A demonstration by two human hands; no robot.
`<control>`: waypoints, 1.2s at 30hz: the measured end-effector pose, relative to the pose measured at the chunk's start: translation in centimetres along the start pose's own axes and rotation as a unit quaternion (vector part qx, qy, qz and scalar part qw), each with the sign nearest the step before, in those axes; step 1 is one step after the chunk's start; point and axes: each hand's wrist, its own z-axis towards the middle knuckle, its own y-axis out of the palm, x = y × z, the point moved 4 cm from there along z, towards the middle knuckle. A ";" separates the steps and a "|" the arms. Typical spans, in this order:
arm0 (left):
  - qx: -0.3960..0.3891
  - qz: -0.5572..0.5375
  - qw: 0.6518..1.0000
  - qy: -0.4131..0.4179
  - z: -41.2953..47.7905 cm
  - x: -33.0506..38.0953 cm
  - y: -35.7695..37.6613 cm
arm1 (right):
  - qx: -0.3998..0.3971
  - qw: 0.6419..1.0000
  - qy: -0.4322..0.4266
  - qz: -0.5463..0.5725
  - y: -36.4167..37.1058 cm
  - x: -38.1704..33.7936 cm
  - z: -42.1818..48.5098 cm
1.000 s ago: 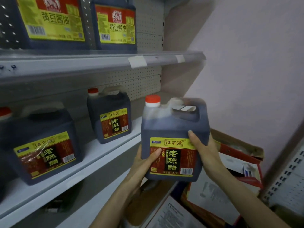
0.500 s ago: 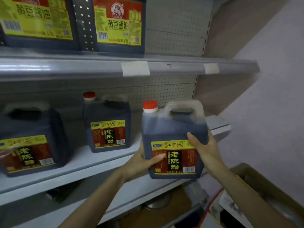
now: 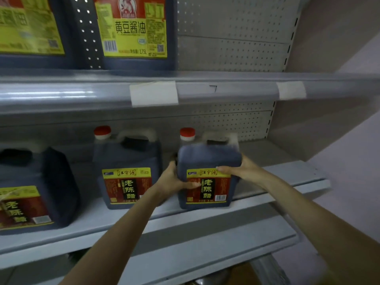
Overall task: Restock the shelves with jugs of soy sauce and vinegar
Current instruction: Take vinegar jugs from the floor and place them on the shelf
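Here, dark vinegar jug (image 3: 207,159), red cap (image 3: 187,132), yellow-and-red label (image 3: 213,189), upright

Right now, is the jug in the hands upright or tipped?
Upright: the vinegar jug has its red cap on top and label level; left hand and right hand grip its sides. Base touching the shelf: cannot tell.

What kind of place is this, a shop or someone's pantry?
Probably a grocery shop or its stockroom: grey metal shelving with a perforated back panel, blank white paper tags on its edge, and matching dark red-capped plastic jugs with barcoded labels, the rightmost jug gripped by the left hand and right hand.
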 end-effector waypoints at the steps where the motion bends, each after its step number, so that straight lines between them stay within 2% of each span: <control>1: -0.007 0.030 1.000 0.000 0.6 0.2 -0.1 | -0.004 1.000 0.012 -0.003 -0.1 0.2 0.9; 4: 0.000 0.057 0.998 -0.030 1.9 -0.1 -0.1 | -0.016 0.998 0.039 -0.037 -0.6 0.0 3.3; 8: 0.018 0.044 0.996 -0.077 3.2 -1.1 0.1 | 0.001 0.993 0.002 -0.116 -1.1 -1.4 4.9; 11: 0.024 0.039 0.994 -0.098 4.0 -1.4 0.0 | 0.002 0.993 -0.014 -0.121 -1.2 -1.4 5.4; 15: 0.026 0.028 0.994 -0.104 4.2 -1.7 0.1 | -0.022 0.992 0.013 -0.126 -1.4 -0.9 5.9; 20: 0.078 0.007 0.995 -0.064 4.4 -1.6 -0.1 | -0.009 0.994 0.002 -0.112 -1.2 -0.6 6.3; 24: 0.100 -0.002 0.993 -0.070 3.8 -1.3 0.5 | -0.009 0.994 0.014 -0.112 -0.9 -0.9 6.0; 28: 0.171 -0.020 0.982 -0.080 2.3 -0.7 1.9 | 0.028 0.991 -0.016 -0.127 -0.7 -1.8 5.2; 30: 0.195 -0.012 0.980 -0.049 1.0 -0.3 2.8 | 0.056 0.993 -0.019 -0.100 -0.3 -1.3 3.8; 32: 0.180 -0.010 0.984 -0.003 -0.7 0.0 3.7 | 0.074 0.995 -0.016 -0.071 0.6 0.0 1.5; 34: 0.162 0.021 0.985 0.057 -3.1 0.4 4.4 | 0.093 0.988 -0.004 -0.123 1.4 1.8 -0.8; 36: 0.201 0.120 0.964 0.124 -6.1 0.6 4.3 | 0.102 0.971 0.020 -0.214 1.9 3.3 -2.6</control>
